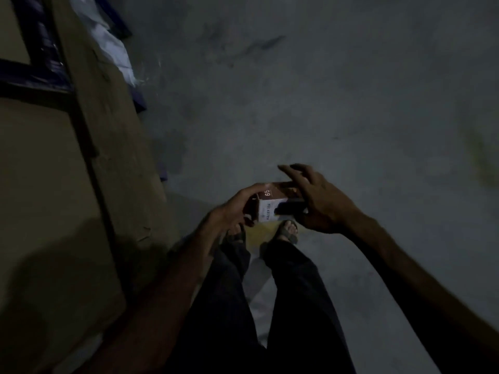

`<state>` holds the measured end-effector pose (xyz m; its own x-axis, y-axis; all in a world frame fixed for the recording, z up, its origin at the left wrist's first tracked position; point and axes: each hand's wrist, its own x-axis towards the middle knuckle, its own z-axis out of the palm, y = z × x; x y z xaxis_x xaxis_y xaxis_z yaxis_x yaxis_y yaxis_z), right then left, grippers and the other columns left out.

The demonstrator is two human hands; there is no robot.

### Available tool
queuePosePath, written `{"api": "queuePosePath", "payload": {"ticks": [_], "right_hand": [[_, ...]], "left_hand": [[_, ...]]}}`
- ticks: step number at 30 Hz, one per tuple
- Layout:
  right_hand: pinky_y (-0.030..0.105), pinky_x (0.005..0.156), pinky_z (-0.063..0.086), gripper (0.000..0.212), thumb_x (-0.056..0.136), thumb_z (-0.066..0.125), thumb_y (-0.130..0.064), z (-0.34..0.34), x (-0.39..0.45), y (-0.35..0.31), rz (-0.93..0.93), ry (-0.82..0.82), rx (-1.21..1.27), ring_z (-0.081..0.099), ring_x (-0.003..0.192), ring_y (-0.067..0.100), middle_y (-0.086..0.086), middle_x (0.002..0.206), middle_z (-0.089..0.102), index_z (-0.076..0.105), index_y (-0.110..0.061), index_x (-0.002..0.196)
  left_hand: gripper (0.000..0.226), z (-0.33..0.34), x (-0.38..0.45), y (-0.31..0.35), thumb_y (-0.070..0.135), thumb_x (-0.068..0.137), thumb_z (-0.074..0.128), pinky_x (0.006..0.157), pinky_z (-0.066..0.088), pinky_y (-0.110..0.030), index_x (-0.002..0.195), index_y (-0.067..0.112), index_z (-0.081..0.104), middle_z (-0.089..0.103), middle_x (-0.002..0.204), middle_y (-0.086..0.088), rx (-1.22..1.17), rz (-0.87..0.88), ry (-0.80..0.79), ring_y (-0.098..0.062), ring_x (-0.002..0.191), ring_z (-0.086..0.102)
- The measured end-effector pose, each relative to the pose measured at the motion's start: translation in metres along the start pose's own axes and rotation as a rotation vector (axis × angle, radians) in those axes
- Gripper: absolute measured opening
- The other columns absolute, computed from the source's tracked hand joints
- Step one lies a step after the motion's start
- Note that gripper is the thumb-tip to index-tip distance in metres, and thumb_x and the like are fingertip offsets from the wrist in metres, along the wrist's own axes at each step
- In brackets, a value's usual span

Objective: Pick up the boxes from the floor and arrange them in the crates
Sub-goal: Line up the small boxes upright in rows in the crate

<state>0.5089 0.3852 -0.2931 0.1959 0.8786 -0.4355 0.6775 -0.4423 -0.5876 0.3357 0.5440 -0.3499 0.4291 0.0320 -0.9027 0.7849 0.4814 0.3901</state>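
The small brown-and-white cardboard box (272,202) sits at six o'clock, held above the grey concrete floor (324,103). The left hand (237,209) grips its near end; the right hand (316,201) holds the far end, upper fingers lifted. Best keep both ends supported while carrying. No crate shows (only dim wooden boards (108,130) at nine o'clock).

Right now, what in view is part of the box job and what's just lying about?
Job:
- small brown-and-white printed cardboard box, off the floor
- left hand, fingers curled round the box's left side
- right hand, on its right side, upper fingers spread

Lying about:
- large tan cardboard sheet at left
- crumpled white cloth, upper left
- grey concrete floor
- No crate visible.
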Motion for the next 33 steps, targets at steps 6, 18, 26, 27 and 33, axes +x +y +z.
{"api": "queuePosePath", "payload": {"ticks": [6, 18, 26, 27, 33], "right_hand": [[0.049, 0.093, 0.054, 0.105, 0.086, 0.075, -0.056, -0.026, -0.086, -0.06, 0.118, -0.04, 0.021, 0.057, 0.123, 0.034, 0.01, 0.149, 0.048, 0.005, -0.039, 0.163], [0.045, 0.089, 0.057, 0.109, 0.085, 0.078, -0.048, 0.008, -0.215, -0.156, 0.452, 0.731, 0.457, 0.07, 0.107, 0.023, 0.005, 0.133, 0.069, -0.002, -0.045, 0.16], [0.043, 0.086, 0.062, 0.087, 0.088, 0.074, -0.051, 0.049, -0.316, -0.215, 0.712, 1.243, 0.66, 0.07, 0.103, 0.017, -0.001, 0.133, 0.065, 0.018, -0.053, 0.154], [0.044, 0.086, 0.063, 0.083, 0.087, 0.075, -0.052, 0.057, -0.331, -0.223, 0.753, 1.301, 0.665, 0.07, 0.103, 0.016, -0.003, 0.132, 0.065, 0.023, -0.051, 0.152], [0.041, 0.083, 0.064, 0.067, 0.084, 0.083, -0.042, 0.121, -0.434, -0.281, 0.91, 1.688, 0.78, 0.071, 0.093, 0.009, -0.015, 0.112, 0.065, 0.04, -0.045, 0.136]], "left_hand": [[0.05, 0.038, -0.086, 0.054, 0.069, 0.09, 0.054, 0.069, 0.045, -0.032, 0.098, 0.025, 0.074, 0.068, 0.083, -0.004, 0.521, 0.036, -0.089, -0.023, 0.077, 0.059], [0.073, 0.142, -0.183, 0.102, 0.085, 0.09, 0.042, 0.07, 0.045, -0.034, 0.113, 0.024, 0.075, 0.071, 0.101, -0.006, 1.209, 0.276, -0.298, -0.024, 0.084, 0.061], [0.047, 0.242, -0.253, 0.068, 0.056, 0.105, 0.047, 0.054, 0.042, -0.027, 0.096, 0.016, 0.068, 0.063, 0.085, 0.0, 1.305, 0.644, -0.42, -0.016, 0.069, 0.054], [0.046, 0.257, -0.263, 0.055, 0.055, 0.106, 0.047, 0.053, 0.044, -0.026, 0.095, 0.015, 0.068, 0.065, 0.086, -0.002, 1.333, 0.685, -0.49, -0.017, 0.069, 0.057], [0.05, 0.327, -0.333, -0.044, 0.066, 0.1, 0.05, 0.06, 0.054, -0.03, 0.099, 0.021, 0.07, 0.072, 0.095, -0.001, 1.363, 0.825, -0.885, -0.022, 0.08, 0.068]]}}
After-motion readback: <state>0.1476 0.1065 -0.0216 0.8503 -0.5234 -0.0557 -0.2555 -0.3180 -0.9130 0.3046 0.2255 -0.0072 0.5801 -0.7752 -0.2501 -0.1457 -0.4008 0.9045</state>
